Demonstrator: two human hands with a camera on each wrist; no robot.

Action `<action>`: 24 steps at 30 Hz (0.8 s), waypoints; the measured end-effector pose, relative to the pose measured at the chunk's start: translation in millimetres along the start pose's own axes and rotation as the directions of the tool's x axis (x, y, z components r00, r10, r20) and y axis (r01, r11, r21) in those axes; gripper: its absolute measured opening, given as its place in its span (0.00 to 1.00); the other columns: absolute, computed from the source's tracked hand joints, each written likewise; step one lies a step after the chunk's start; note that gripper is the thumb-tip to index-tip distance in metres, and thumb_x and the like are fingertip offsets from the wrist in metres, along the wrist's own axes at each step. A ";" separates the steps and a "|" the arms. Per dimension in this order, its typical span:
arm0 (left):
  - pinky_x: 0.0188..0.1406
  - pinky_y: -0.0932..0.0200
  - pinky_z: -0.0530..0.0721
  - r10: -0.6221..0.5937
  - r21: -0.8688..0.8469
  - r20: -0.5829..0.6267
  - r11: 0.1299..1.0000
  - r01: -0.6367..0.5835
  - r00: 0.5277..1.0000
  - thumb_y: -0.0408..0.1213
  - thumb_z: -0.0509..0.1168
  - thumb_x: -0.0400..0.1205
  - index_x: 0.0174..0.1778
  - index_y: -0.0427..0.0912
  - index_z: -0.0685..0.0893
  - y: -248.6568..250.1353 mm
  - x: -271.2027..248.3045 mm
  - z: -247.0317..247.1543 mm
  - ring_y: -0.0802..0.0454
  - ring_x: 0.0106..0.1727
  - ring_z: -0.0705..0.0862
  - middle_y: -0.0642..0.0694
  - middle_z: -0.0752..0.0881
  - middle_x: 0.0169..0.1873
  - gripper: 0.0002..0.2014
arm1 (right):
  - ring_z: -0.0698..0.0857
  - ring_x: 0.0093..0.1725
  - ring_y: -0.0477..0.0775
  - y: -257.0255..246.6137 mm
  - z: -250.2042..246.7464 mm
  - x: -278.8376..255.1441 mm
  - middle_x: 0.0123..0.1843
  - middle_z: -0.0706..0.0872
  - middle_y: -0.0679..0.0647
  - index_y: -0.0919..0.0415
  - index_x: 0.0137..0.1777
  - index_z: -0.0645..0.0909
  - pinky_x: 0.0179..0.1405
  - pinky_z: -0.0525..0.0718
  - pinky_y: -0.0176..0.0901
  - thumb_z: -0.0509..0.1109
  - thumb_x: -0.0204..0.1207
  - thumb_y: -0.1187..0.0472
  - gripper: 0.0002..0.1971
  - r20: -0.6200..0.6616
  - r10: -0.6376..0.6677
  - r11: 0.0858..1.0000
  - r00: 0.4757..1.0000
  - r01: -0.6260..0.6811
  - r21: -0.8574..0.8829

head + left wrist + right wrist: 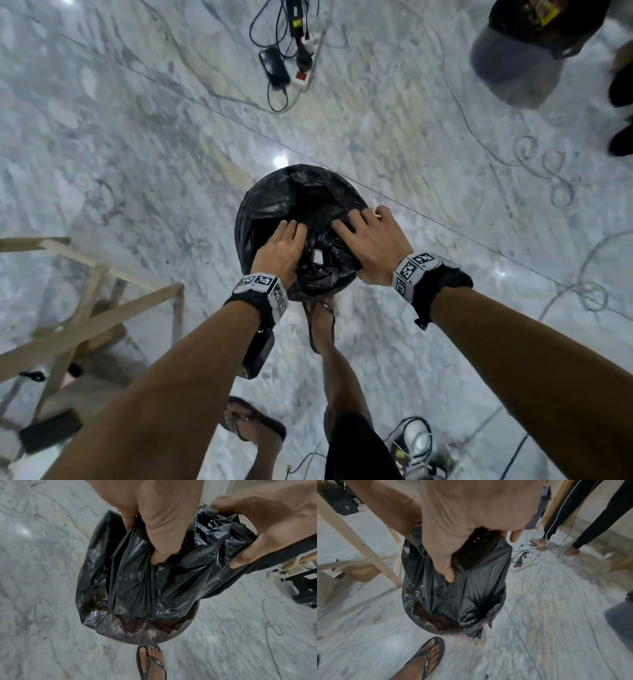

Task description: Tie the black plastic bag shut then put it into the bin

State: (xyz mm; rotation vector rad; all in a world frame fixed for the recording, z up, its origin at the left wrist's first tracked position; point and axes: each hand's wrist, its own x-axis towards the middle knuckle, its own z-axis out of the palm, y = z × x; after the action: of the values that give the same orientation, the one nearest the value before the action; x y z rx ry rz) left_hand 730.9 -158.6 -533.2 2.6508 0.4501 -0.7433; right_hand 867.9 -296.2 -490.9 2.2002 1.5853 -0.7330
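Our left hand had its fingers curled into the gathered neck of the crinkled black plastic bag, which stood half inside the round, black-lined bin on the marble floor, and our right hand pinched the bag's opposite edge. We judged the lowering step to be in hand, though we could not tell whether the knot was done. Next, we would need both hands to let go once the bag had sunk below the rim.
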 end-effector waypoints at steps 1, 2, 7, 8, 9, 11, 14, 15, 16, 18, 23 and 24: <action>0.72 0.49 0.75 -0.004 0.010 0.014 1.000 0.004 1.000 0.27 0.71 0.74 0.79 0.34 0.58 -3.9 10.4 8.6 0.39 0.83 0.60 0.36 0.66 0.79 0.39 | 0.78 0.52 0.64 2.2 12.0 10.6 0.58 0.77 0.61 0.59 0.72 0.68 0.54 0.71 0.58 0.80 0.54 0.47 0.45 0.002 0.001 1.000 1.000 -0.001 0.005; 0.74 0.50 0.73 -0.005 0.025 0.029 1.000 0.004 1.000 0.27 0.70 0.74 0.79 0.34 0.58 -8.0 20.0 16.6 0.40 0.83 0.59 0.37 0.65 0.80 0.39 | 0.78 0.52 0.64 3.4 23.0 20.5 0.58 0.78 0.61 0.59 0.72 0.68 0.54 0.71 0.58 0.80 0.53 0.46 0.46 -0.001 0.003 1.000 1.000 -0.003 0.008; 0.70 0.50 0.76 -0.016 0.032 0.071 0.999 0.014 0.997 0.27 0.71 0.73 0.78 0.34 0.61 -24.0 56.0 51.7 0.40 0.79 0.65 0.37 0.69 0.77 0.38 | 0.76 0.56 0.64 3.2 68.4 60.6 0.63 0.76 0.61 0.59 0.75 0.65 0.59 0.72 0.59 0.82 0.54 0.48 0.48 0.017 0.019 0.999 1.000 -0.019 0.026; 0.70 0.50 0.76 -0.022 0.025 0.085 0.999 0.020 0.996 0.26 0.70 0.73 0.77 0.34 0.61 -25.9 61.5 57.5 0.39 0.79 0.65 0.37 0.69 0.76 0.37 | 0.76 0.56 0.65 2.9 76.8 66.3 0.62 0.76 0.62 0.60 0.74 0.66 0.58 0.73 0.60 0.82 0.54 0.49 0.48 0.015 0.018 0.999 1.000 -0.019 0.027; 0.70 0.50 0.76 -0.026 0.020 0.083 0.999 0.025 0.996 0.25 0.70 0.72 0.77 0.34 0.62 -27.3 64.9 60.2 0.40 0.79 0.65 0.37 0.69 0.76 0.37 | 0.77 0.54 0.65 3.4 82.1 69.6 0.61 0.78 0.63 0.61 0.73 0.69 0.57 0.73 0.60 0.81 0.54 0.51 0.45 -0.008 0.016 0.999 1.000 -0.016 0.031; 0.72 0.50 0.74 -0.047 0.019 0.103 0.999 0.045 0.994 0.24 0.70 0.72 0.78 0.35 0.60 -28.8 71.0 68.4 0.41 0.81 0.61 0.38 0.66 0.79 0.38 | 0.79 0.51 0.66 3.8 99.0 76.0 0.58 0.80 0.65 0.64 0.70 0.72 0.55 0.73 0.60 0.78 0.57 0.54 0.40 -0.060 0.004 0.999 0.998 -0.001 0.047; 0.74 0.49 0.73 -0.084 0.007 0.138 0.996 0.084 0.987 0.21 0.69 0.72 0.79 0.35 0.57 -32.6 83.1 85.3 0.43 0.84 0.55 0.40 0.61 0.82 0.41 | 0.80 0.51 0.66 4.5 121.3 91.1 0.57 0.81 0.65 0.64 0.70 0.73 0.54 0.74 0.59 0.77 0.57 0.56 0.38 -0.099 -0.005 0.999 0.995 0.009 0.039; 0.74 0.49 0.73 -0.084 0.004 0.147 0.996 0.084 0.985 0.21 0.69 0.72 0.79 0.35 0.57 -33.5 86.4 91.8 0.43 0.84 0.55 0.40 0.61 0.82 0.41 | 0.80 0.51 0.67 3.0 127.9 95.1 0.58 0.81 0.65 0.64 0.70 0.73 0.54 0.74 0.59 0.77 0.56 0.56 0.39 -0.078 -0.005 0.999 0.997 0.008 0.044; 0.74 0.49 0.73 -0.090 0.004 0.161 0.996 0.091 0.983 0.21 0.69 0.72 0.79 0.35 0.57 -32.9 88.4 95.3 0.43 0.84 0.56 0.39 0.61 0.81 0.41 | 0.81 0.52 0.67 2.0 132.1 98.7 0.58 0.81 0.66 0.64 0.71 0.72 0.55 0.75 0.60 0.78 0.55 0.57 0.41 -0.059 0.000 0.999 0.998 0.003 0.047; 0.72 0.49 0.74 -0.108 -0.007 0.174 0.994 0.111 0.979 0.21 0.68 0.73 0.79 0.35 0.58 -31.2 91.4 101.1 0.42 0.82 0.61 0.39 0.65 0.79 0.39 | 0.81 0.56 0.70 -0.6 135.3 102.8 0.62 0.81 0.69 0.65 0.74 0.70 0.58 0.76 0.63 0.78 0.56 0.57 0.43 -0.008 0.042 0.996 0.999 -0.041 0.078; 0.75 0.46 0.73 -0.139 -0.027 0.162 0.989 0.145 0.977 0.25 0.65 0.74 0.79 0.37 0.58 -31.2 93.6 104.8 0.42 0.79 0.66 0.39 0.68 0.77 0.37 | 0.73 0.71 0.77 -4.8 130.7 100.6 0.74 0.71 0.77 0.69 0.79 0.62 0.70 0.69 0.70 0.70 0.71 0.59 0.38 0.042 0.083 0.985 0.996 -0.088 0.149; 0.75 0.46 0.73 -0.143 -0.041 0.168 0.988 0.151 0.975 0.25 0.66 0.73 0.79 0.37 0.57 -30.6 91.3 100.7 0.42 0.80 0.65 0.39 0.68 0.77 0.38 | 0.72 0.72 0.77 -5.6 126.1 97.1 0.75 0.70 0.78 0.70 0.80 0.61 0.71 0.67 0.70 0.68 0.72 0.60 0.37 0.066 0.085 0.982 0.994 -0.094 0.162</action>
State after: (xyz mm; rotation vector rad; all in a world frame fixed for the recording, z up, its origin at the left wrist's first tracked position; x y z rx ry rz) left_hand 749.3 -154.0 -671.2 2.5013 0.6162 -0.9726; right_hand 859.8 -287.4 -649.8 2.3257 1.4336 -0.9226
